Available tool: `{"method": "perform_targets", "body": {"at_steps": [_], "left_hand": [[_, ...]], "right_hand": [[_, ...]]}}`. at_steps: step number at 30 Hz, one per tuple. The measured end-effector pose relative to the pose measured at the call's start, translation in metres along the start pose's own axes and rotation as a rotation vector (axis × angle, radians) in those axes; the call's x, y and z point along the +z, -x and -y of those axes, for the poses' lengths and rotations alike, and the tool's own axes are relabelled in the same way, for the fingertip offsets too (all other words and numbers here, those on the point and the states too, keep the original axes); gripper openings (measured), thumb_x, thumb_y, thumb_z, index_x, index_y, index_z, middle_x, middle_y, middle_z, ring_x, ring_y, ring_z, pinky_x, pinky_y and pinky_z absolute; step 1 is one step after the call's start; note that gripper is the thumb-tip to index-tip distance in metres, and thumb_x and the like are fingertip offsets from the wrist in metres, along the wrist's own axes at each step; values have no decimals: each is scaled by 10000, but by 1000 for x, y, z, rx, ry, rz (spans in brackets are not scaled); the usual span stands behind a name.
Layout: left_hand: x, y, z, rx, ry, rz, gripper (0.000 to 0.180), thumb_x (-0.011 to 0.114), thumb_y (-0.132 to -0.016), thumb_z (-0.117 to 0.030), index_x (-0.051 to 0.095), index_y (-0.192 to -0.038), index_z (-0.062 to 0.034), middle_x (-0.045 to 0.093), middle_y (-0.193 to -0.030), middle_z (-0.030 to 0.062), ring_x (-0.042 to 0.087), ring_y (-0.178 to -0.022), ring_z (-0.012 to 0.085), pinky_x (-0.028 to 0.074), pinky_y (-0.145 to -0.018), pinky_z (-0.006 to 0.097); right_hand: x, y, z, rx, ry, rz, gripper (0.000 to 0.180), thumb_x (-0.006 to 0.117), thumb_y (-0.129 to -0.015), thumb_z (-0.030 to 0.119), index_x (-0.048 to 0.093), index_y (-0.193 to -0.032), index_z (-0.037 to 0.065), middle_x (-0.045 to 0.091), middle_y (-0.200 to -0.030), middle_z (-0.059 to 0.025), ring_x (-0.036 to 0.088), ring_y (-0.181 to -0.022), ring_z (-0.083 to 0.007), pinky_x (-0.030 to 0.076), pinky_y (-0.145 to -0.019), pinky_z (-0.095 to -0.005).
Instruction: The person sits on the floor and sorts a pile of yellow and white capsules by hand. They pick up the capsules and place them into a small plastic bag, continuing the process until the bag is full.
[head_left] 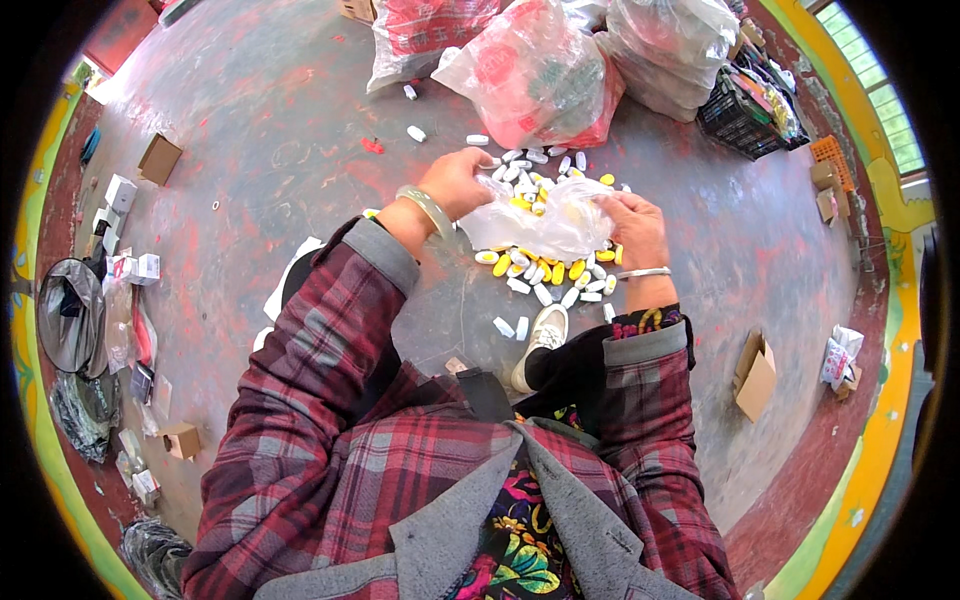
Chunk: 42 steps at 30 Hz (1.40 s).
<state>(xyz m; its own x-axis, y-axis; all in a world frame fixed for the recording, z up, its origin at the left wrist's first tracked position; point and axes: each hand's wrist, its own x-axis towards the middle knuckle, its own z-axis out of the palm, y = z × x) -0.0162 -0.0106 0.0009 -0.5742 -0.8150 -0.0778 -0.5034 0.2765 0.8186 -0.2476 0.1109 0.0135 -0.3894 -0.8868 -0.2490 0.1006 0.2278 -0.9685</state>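
Note:
A thin, translucent white plastic bag (535,232) stretches between my two hands. My left hand (455,185), with a pale bangle at its wrist, pinches the bag's left edge. On the other side my right hand (637,230), wearing a silver bangle, grips the right edge between thumb and fingers. Beneath and around the bag lies a loose pile of small oval pieces, white-grey ones (543,295) and yellow ones (577,269); their exact kind is unclear. The bag covers the middle of the pile, and some yellow pieces show at its mouth.
Large filled plastic bags (545,75) stand just beyond the pile. A black crate (740,115) sits far right, near an orange basket (832,160). Open cardboard boxes (755,375) lie right and left. Small white boxes (120,193) line the left wall. My shoe (547,330) is close to the pile.

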Motion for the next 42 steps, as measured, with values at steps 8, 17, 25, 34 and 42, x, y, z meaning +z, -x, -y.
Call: {"method": "perform_targets", "body": {"at_steps": [8,17,25,34,42], "left_hand": [[-15,-3,17,-254,355,-12,131,562,-762,-100,582,-856,-11,594,-712,63,586,-613,128,498,-530,259],[-20,-1,9,-351,450,-159,120,596,-736,-138,597,-774,-24,573,-661,35,527,-533,120,462,-478,270],[-12,-6,28,-137,236,-117,142,609,-690,-80,592,-816,-18,582,-739,32,533,-603,110,441,-514,249],[-6,-1,15,-130,-379,-112,203,579,-644,-76,578,-839,-18,585,-729,100,567,-653,137,448,-570,289],[-21,-3,6,-429,1062,-28,151,577,-707,26,559,-847,-27,562,-723,21,555,-648,122,458,-552,212]], "right_hand": [[-30,-5,-4,60,-583,41,149,572,-748,-19,573,-897,-22,616,-833,-104,543,-646,-102,373,-457,-158],[-30,0,1,61,-688,132,115,545,-761,12,529,-872,37,539,-633,-39,473,-494,-96,324,-399,-186],[-18,10,15,-118,-587,158,104,521,-801,46,526,-906,44,612,-741,-114,391,-410,-50,262,-362,-156],[-7,9,15,-362,-478,-49,110,487,-837,59,519,-942,46,618,-888,-175,386,-446,-16,271,-374,-143],[2,14,17,-279,-215,-1,95,479,-836,51,526,-918,45,625,-871,-145,348,-437,6,259,-382,-134]]}}
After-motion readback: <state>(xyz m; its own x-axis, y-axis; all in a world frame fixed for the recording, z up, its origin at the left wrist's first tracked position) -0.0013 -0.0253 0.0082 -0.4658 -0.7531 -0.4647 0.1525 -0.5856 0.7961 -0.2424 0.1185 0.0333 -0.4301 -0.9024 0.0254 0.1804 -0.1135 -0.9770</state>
